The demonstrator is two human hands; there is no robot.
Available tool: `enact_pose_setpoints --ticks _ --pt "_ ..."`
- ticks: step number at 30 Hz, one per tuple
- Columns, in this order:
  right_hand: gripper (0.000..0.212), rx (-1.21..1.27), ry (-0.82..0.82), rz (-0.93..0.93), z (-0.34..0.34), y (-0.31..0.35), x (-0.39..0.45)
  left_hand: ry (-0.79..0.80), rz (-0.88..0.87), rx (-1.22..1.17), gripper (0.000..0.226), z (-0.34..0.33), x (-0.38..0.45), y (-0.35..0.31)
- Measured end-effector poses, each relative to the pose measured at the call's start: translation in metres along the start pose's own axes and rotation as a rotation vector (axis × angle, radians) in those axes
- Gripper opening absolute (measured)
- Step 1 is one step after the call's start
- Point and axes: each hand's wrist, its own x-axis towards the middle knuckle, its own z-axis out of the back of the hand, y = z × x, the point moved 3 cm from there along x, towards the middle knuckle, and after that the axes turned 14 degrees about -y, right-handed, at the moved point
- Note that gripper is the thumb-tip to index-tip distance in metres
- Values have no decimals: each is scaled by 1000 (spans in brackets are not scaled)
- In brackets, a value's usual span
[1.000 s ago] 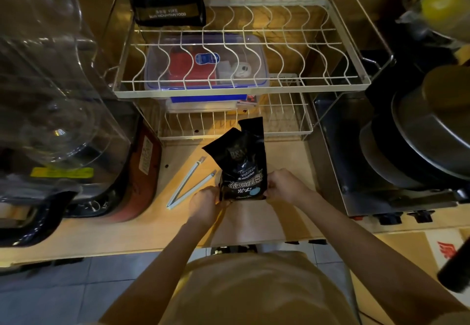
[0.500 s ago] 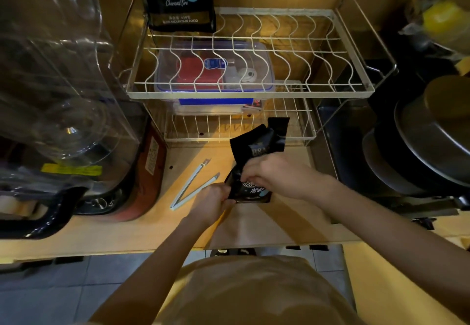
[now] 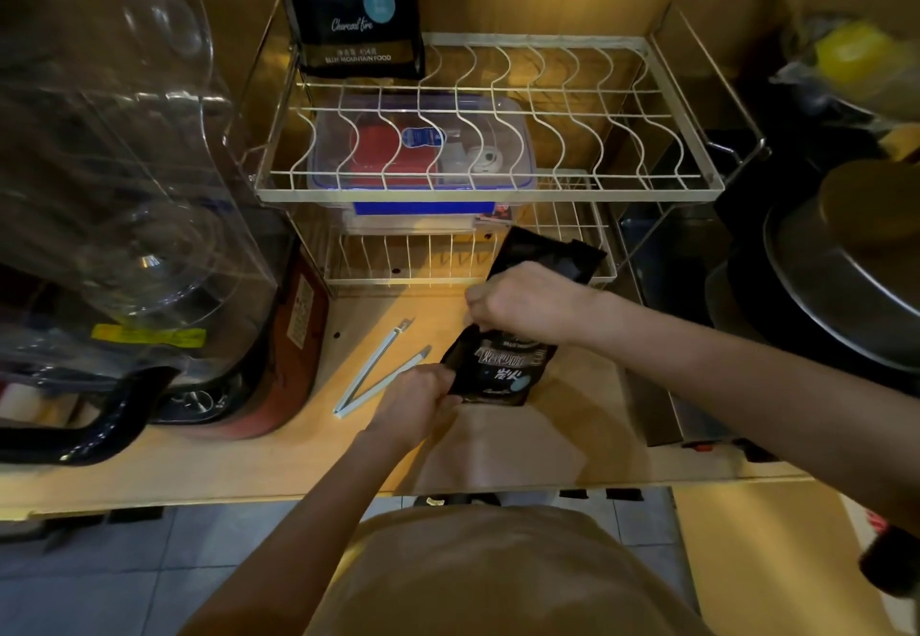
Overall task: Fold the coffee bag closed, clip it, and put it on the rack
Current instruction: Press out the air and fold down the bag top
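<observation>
1. Two hands grip one small black coffee bag (image 3: 503,370) at frame centre on the wooden counter (image 3: 259,456): left hand (image 3: 415,399) pinches its lower left edge, right hand (image 3: 525,299) is closed around its middle.
2. One pale clip (image 3: 381,371) lies spread in a V just left of the bag.
3. One wire rack (image 3: 490,190) with two tiers stands above; a second, larger coffee bag (image 3: 353,8) stands on its upper left.

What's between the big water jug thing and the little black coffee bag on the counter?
The pale blue bag clip lies open in a V on the wooden counter, between the clear jug and the coffee bag; the left hand covers its near tip in the head view.
</observation>
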Motion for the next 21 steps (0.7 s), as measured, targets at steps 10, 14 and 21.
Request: enact_pose_setpoints --ticks 10,14,21 --pt "18 -119 126 -84 19 -5 -5 -28 -64 132 17 0 4 -13" --pt "15 -39 110 -121 23 -9 -8 -40 -69 141 19 -3 1 -11" --pt "16 70 148 -252 45 -5 -8 -38 -164 272 23 -7 -3 -16"
